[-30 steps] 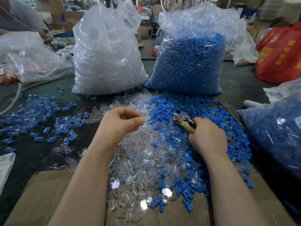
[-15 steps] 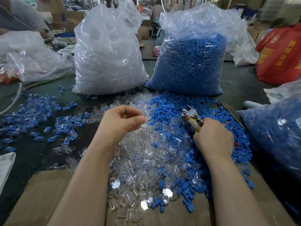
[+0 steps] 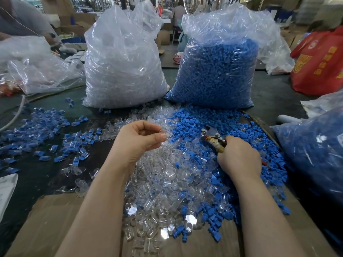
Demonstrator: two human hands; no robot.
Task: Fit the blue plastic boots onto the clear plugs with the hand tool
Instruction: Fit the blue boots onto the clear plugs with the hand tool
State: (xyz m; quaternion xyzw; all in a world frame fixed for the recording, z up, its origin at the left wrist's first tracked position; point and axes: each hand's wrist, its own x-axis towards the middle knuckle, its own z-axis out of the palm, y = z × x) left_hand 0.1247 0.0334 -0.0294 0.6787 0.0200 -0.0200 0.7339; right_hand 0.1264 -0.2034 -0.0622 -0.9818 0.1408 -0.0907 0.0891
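While hands pinch a clear plug (image 3: 161, 131) and grip pliers (image 3: 213, 138), parts litter the table (image 3: 269, 93).

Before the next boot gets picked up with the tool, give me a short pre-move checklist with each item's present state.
1. Right hand grips the metal hand tool with the wrapped handle: ok.
2. Tool nose sits over the loose pile of blue plastic boots: ok.
3. Boot already on the tool nose: cannot tell.
4. Left hand pinches a clear plastic plug: cannot tell, too transparent.
5. Loose pile of clear plugs lies between the hands: ok.
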